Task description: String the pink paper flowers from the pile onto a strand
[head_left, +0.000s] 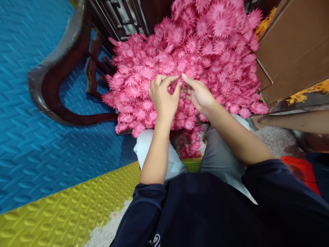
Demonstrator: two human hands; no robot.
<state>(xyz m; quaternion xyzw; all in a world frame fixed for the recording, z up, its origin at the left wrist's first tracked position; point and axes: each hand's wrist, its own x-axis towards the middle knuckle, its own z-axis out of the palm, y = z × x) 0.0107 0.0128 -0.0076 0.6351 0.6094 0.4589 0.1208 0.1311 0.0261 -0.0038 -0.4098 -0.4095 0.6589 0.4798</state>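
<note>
A large heap of pink artificial flowers [221,51] with fringed, pointed petals lies in front of me. Above the near half of the heap, my left hand [163,94] has its thumb and forefinger bent into a pinch on a darker pink flower piece [175,83]. From the other side my right hand [199,94] meets that piece with its fingertips, its lower fingers curled. The piece is small and partly covered by my fingers, so its exact shape is unclear.
A dark carved wooden armrest [51,92] curves at left over blue matting [31,144] with a yellow strip [64,206]. At right stand a cardboard box [293,48], yellow fringe [308,91] and another person's limb [295,122]. More pink flowers [190,142] lie below, between my knees.
</note>
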